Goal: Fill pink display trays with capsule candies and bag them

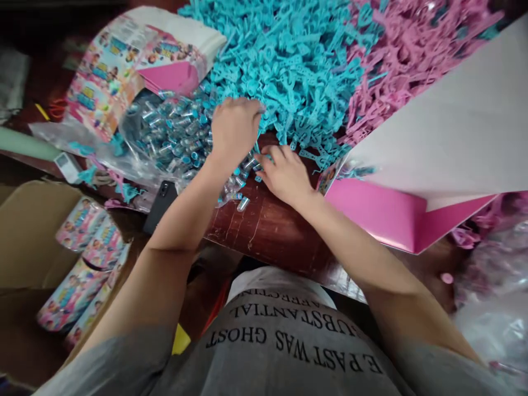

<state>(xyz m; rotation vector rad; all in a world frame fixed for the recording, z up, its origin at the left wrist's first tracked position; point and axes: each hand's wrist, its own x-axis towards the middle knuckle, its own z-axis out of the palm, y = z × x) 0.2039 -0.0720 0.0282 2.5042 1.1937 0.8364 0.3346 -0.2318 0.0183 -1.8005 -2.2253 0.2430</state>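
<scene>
My left hand (236, 129) is closed, its fingers curled over the edge of a heap of turquoise plastic pieces (284, 66); whatever they hold is hidden. Just right of it and nearer to me, my right hand (286, 175) has its thumb and fingers drawn together, close to a small turquoise bit. I cannot make out what is between them. Small clear vials with turquoise caps (177, 135) lie piled on a clear plastic bag left of my hands. One loose vial (243, 204) rests on the dark red tabletop (274, 220) in front of them.
Pink plastic pieces (406, 60) are heaped at the back right. A white and pink box (371, 212) stands open at right, and a printed box (109, 60) at back left. A phone (160, 204) lies by the table edge. Printed packages (76, 291) fill a cardboard box (28, 236).
</scene>
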